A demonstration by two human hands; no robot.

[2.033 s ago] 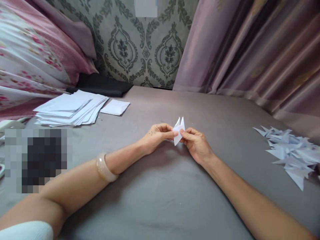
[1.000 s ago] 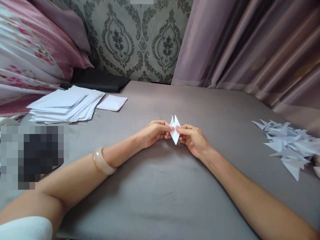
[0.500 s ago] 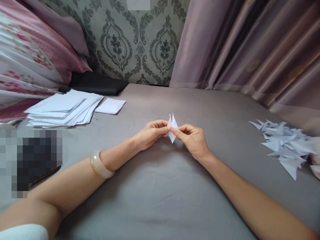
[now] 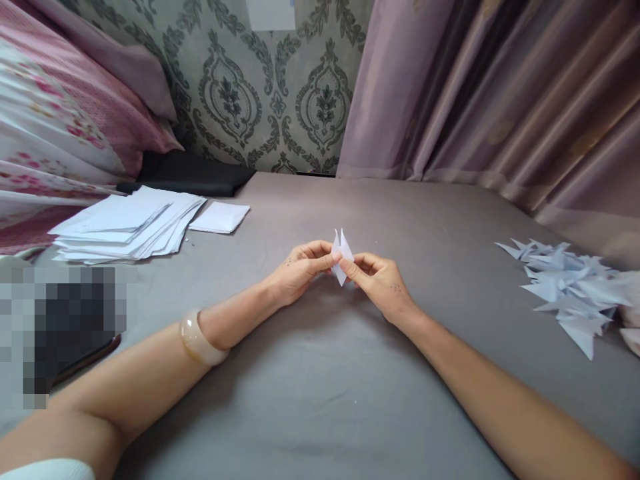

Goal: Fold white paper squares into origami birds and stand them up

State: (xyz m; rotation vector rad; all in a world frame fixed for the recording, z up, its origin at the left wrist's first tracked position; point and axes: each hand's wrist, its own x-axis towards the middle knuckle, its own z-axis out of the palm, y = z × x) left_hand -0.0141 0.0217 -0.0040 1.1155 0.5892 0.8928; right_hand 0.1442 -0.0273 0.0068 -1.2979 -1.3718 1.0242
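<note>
In the head view, the origami piece (image 4: 345, 251) sits up between the two hands, near the middle of the scene and in front of the person, over the grey sheet (image 4: 320, 400). It is plain white paper folded into a slim diamond: the lower half tapers to one sharp point, while the upper part splits into two narrow spikes with a slit between them, the left one thinner than the right. Its lower half looks slightly shaded, and the thumbs hide part of its middle

The left hand (image 4: 300, 268) pinches it from the left, thumb across the front; the right hand (image 4: 383, 283) pinches it from the other side, its thumb tip just beside the left one. The other fingers curl behind and are partly hidden

Well apart on the right lies a pile of origami figures (image 4: 575, 283), spiky and white; on the left, a stack of paper sheets (image 4: 120, 223) spreads unevenly beside a smaller stack of squares (image 4: 220, 217)
</note>
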